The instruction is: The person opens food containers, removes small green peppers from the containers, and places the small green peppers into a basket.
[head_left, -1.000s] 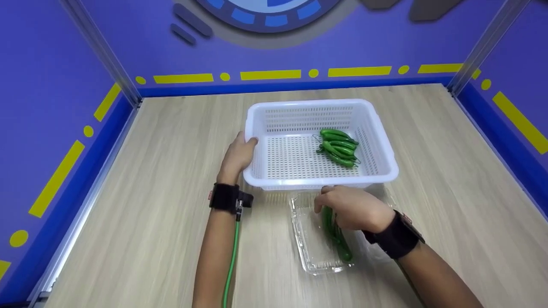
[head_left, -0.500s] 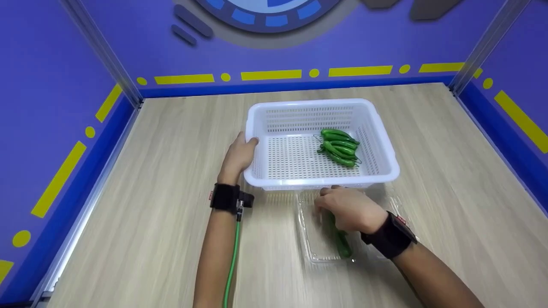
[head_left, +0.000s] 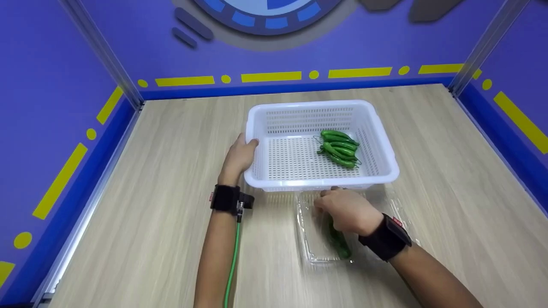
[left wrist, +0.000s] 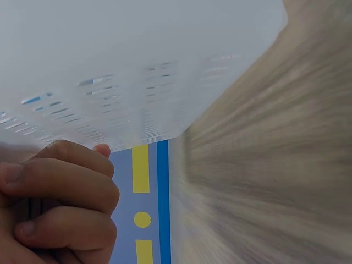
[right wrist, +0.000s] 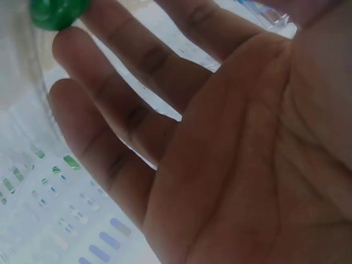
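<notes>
A white slotted plastic basket (head_left: 299,183) stands on the table. My left hand (head_left: 239,158) grips its left rim, thumb over the edge; in the left wrist view the other fingers curl close below the basket's wall. In front of it lies a clear plastic clamshell box (head_left: 303,239) with long green chili peppers (head_left: 341,248) inside. Reaching into this box, my right hand (head_left: 353,209) partly covers the peppers. The right wrist view shows its fingers fairly straight, with a shiny green pepper (right wrist: 58,12) at the fingertips; its thumb is mostly out of sight.
Several green chili peppers (head_left: 340,149) lie together at the right inside the basket. Blue printed panels (head_left: 274,55) bound the wooden table (head_left: 171,171) at the back and both sides. A green cable (head_left: 233,265) runs along the left forearm.
The clear box has shifted slightly away from me and to the right, under my right hand. My right wrist has moved a little left; the left hand and basket stay in place.
</notes>
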A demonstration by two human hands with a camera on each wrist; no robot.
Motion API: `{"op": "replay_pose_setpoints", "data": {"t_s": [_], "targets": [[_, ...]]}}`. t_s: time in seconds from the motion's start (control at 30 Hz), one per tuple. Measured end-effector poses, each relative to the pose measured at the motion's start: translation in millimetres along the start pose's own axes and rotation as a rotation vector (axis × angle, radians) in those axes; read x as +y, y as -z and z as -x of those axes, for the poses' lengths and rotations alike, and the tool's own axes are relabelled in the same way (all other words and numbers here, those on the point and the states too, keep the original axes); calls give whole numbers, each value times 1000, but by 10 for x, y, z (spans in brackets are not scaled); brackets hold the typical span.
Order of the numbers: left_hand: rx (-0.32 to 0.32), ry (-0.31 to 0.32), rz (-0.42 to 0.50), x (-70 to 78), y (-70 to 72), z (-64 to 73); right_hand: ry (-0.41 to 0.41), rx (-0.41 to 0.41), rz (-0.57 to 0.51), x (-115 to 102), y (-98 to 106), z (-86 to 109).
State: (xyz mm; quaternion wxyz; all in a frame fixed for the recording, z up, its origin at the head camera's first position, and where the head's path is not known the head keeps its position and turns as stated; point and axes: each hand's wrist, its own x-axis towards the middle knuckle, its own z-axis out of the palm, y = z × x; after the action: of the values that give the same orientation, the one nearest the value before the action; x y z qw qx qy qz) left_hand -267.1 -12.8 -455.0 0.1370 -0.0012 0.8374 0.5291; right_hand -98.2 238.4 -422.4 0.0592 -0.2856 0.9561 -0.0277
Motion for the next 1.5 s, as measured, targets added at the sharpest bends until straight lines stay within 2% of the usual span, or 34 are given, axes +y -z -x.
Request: {"op": "replay_pose_setpoints", "data": {"t_s": [0.33, 0.63, 1.07, 1.27, 1.5], "targets": [[3, -2, -5, -7, 0, 7, -4, -26, -22, -21, 30, 2], [-12, -16, -11, -17, 6, -3, 18, -41, 17, -35, 7, 4], [-3, -6, -16, -1, 2, 1, 36, -70, -108, -60, 82, 26], [-1, 2, -15, -4, 1, -5, 84, -53, -119, -73, 148, 51], [-5, -9, -3, -16, -3, -9, 137, 18, -132, -70, 253, 103]]}}
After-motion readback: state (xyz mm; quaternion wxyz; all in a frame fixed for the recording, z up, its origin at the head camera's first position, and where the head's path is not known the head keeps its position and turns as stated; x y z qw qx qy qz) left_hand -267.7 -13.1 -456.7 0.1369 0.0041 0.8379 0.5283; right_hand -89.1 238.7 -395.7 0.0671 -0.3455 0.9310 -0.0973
